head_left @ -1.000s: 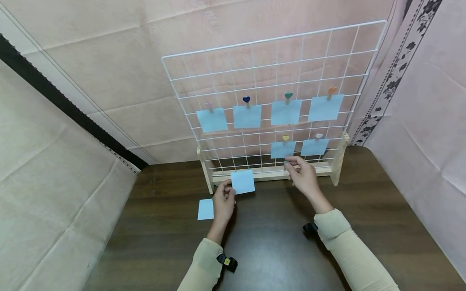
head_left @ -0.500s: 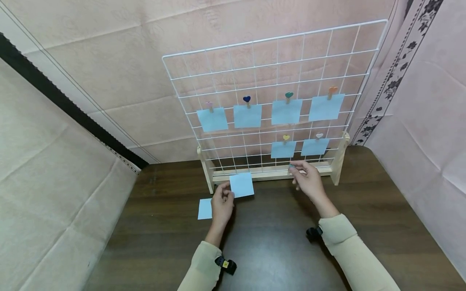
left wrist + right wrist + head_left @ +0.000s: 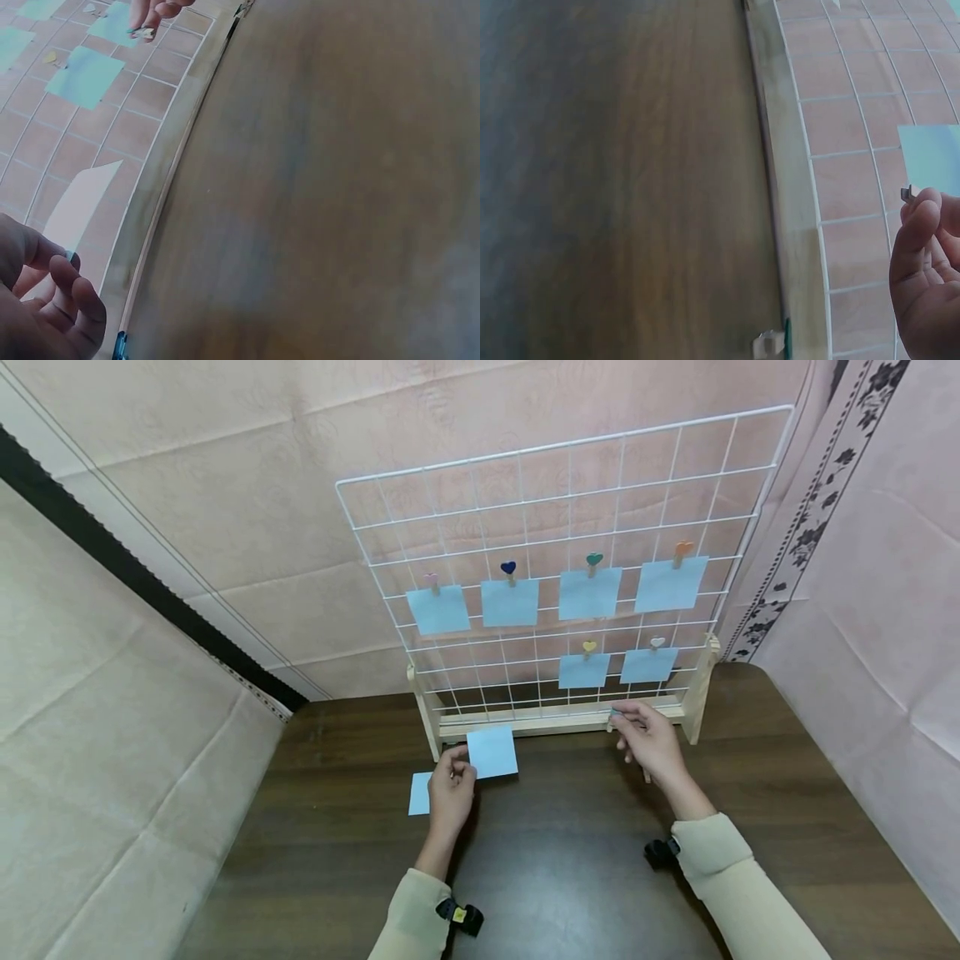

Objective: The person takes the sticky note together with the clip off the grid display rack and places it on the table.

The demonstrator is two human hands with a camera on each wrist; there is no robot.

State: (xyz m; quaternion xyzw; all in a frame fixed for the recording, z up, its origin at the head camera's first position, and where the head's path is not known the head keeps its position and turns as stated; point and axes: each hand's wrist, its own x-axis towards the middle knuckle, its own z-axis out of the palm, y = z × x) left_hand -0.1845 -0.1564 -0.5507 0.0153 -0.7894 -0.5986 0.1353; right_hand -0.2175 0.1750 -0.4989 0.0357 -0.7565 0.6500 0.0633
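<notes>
My left hand (image 3: 452,787) pinches a light blue paper note (image 3: 492,752) by its left edge, just in front of the rack's wooden base. In the left wrist view the same note (image 3: 81,206) stands tilted between thumb and fingers. My right hand (image 3: 651,745) holds a small clothespin (image 3: 907,193) with thumb and forefinger, below the lower row of notes and apart from the wires. A second blue note (image 3: 419,795) lies on the table, partly covered by my left hand.
A white wire grid (image 3: 570,447) stands in a wooden base (image 3: 555,720). Several blue notes hang in its upper row from heart-topped clothespins. Two more, one under a yellow heart (image 3: 583,671) and one under a white heart (image 3: 649,665), hang lower right. Dark wooden table (image 3: 555,860) beneath.
My right hand has drawn right and down, away from the lower notes, with the clothespin. My left hand has shifted slightly left and toward me, carrying the note along.
</notes>
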